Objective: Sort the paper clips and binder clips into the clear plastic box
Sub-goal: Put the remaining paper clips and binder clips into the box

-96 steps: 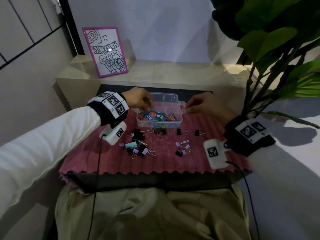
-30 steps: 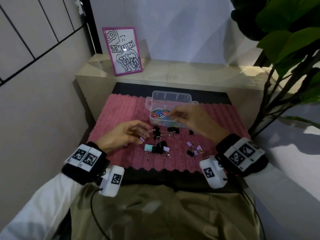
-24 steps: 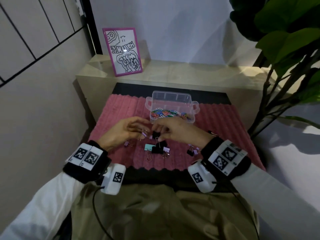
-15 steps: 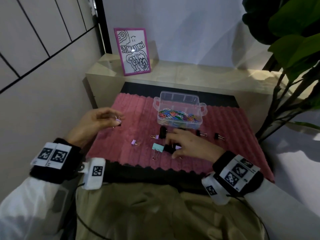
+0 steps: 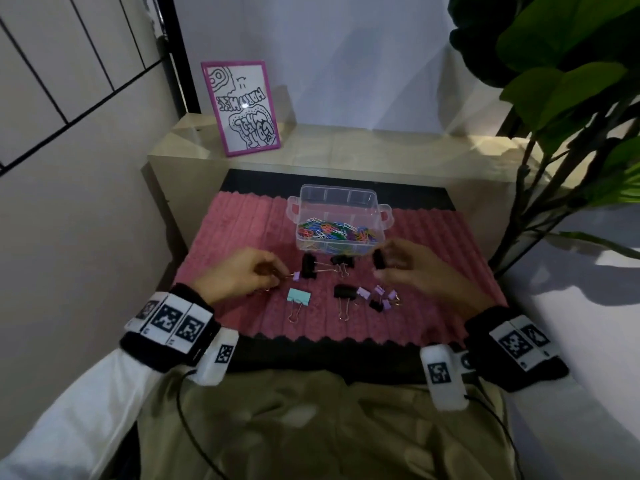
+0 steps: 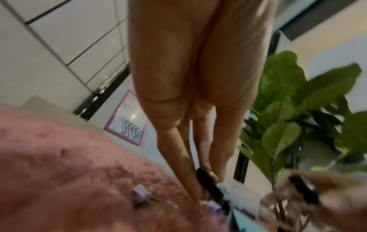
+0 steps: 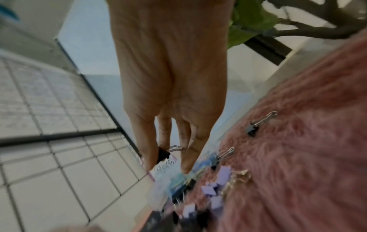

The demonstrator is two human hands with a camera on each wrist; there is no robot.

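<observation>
Right hand [image 5: 412,268] pinches a black binder clip [image 5: 378,260]; left hand [image 5: 239,273] pinches a lilac clip [image 5: 296,276]. Light, rigid, smooth: grip the bodies.

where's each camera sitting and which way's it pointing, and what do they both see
Head: worn on the head, aimed forward and down at the pink mat, clear box and clips; shows both hands, wrist bands, sleeves, lap.
Left wrist: looks along the left hand to its fingertips at the mat, towards the framed drawing and plant.
Right wrist: looks along the right hand, which pinches a black binder clip.
Shared: all three show the mat and plant; head and left wrist show the drawing.
</observation>
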